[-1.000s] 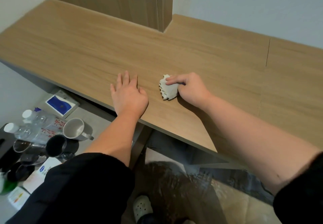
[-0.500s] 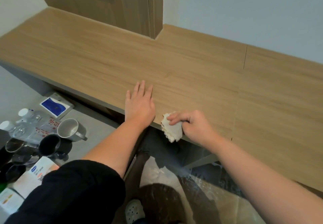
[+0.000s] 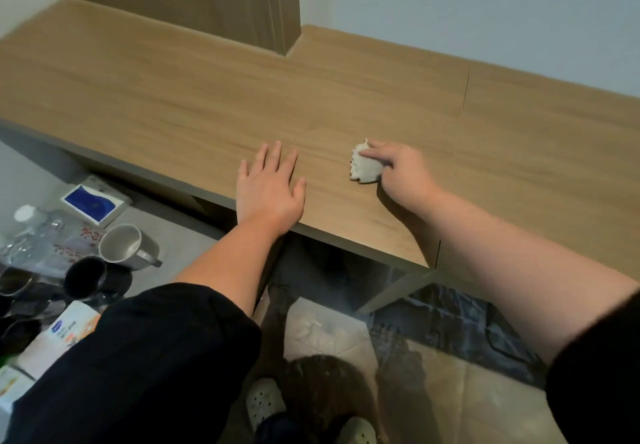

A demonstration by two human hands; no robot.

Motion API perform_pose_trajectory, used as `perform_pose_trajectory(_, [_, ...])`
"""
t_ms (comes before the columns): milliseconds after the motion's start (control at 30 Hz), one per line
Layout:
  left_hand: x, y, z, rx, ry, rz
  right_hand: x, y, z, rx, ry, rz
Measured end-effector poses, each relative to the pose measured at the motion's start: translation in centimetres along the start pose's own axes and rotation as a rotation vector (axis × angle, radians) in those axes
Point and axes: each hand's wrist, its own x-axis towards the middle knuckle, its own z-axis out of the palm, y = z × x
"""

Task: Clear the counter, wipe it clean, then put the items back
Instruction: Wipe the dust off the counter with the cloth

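Observation:
The wooden counter [image 3: 173, 97] runs across the view with nothing standing on it. My right hand [image 3: 401, 173] grips a crumpled white tissue [image 3: 363, 168] and presses it onto the counter, a little back from the front edge. My left hand [image 3: 268, 190] lies flat on the counter beside it, fingers straight and spread, its heel at the front edge. The removed items sit on a grey lower surface at the left: a grey mug [image 3: 126, 246], a black mug [image 3: 85, 277], clear water bottles [image 3: 38, 232], a blue-and-white packet [image 3: 91, 201] and a white carton [image 3: 62, 332].
A wooden panel [image 3: 214, 0] rises from the back of the counter against the pale wall. Under the counter lie a dark patterned floor [image 3: 450, 322] and my pale clogs [image 3: 265, 402]. A seam [image 3: 465, 86] divides the counter's right section.
My right hand has pushed the tissue from the counter's front edge back onto the surface, away from me. My left hand stays flat on the counter.

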Motion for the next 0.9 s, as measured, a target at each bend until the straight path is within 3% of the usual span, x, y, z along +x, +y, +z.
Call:
perform_pose_trajectory(267, [0.0,0.0,0.1,-0.012,-0.001,0.007,-8.8,0.8,2.7,-0.112,-0.119,-0.243])
perform_pose_trajectory(367, [-0.1,0.1,0.1,0.003,0.01,0.005,-10.6,-1.6,1.3,0.066,-0.381,-0.141])
perform_pose_trajectory(433, [0.0,0.0,0.2,-0.003,0.013,0.008,-9.1,-3.2,-0.3,0.189,-0.455,-0.018])
perform_pose_trajectory(567, [0.0,0.0,0.4,-0.019,0.009,0.014,-3.2,-3.5,-3.5,0.325,-0.359,0.171])
perform_pose_trajectory(633, [0.0,-0.1,0.4,-0.013,0.012,0.019,-0.8,-2.4,-3.8,0.174,-0.25,0.218])
perform_pose_trajectory(767, [0.0,-0.1,0.2,-0.021,0.028,0.026,0.4,-1.7,-3.9,-0.138,0.218,0.036])
perform_pose_trajectory(833, [-0.1,0.0,0.2,-0.009,0.03,0.021,0.0,-2.3,-3.1,-0.305,0.174,-0.114])
perform_pose_trajectory(900, [-0.1,0.1,0.3,-0.006,0.024,0.015,0.0,-2.5,-1.7,-0.417,-0.035,-0.182])
